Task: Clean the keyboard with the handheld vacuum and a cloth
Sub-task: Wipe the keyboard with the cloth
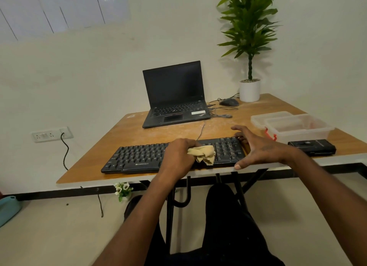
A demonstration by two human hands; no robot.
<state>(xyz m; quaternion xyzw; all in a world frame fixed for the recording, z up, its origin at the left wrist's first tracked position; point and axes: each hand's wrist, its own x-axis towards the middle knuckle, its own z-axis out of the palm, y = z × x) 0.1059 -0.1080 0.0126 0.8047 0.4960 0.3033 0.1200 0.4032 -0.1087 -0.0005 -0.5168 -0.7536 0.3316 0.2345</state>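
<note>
Pale wall (pixel 99 77), blinds (pixel 59 9), wooden table (pixel 139 130), wall socket (pixel 52 134), beige floor (pixel 49 236)

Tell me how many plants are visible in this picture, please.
2. A tall potted plant stands at the table's far right corner beside the mouse. A small flowering plant sits on the floor beneath the table's front edge.

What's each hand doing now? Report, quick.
Left hand: closed on the cloth, over the keyboard.
Right hand: open, fingers spread at the keyboard's right end.
</note>
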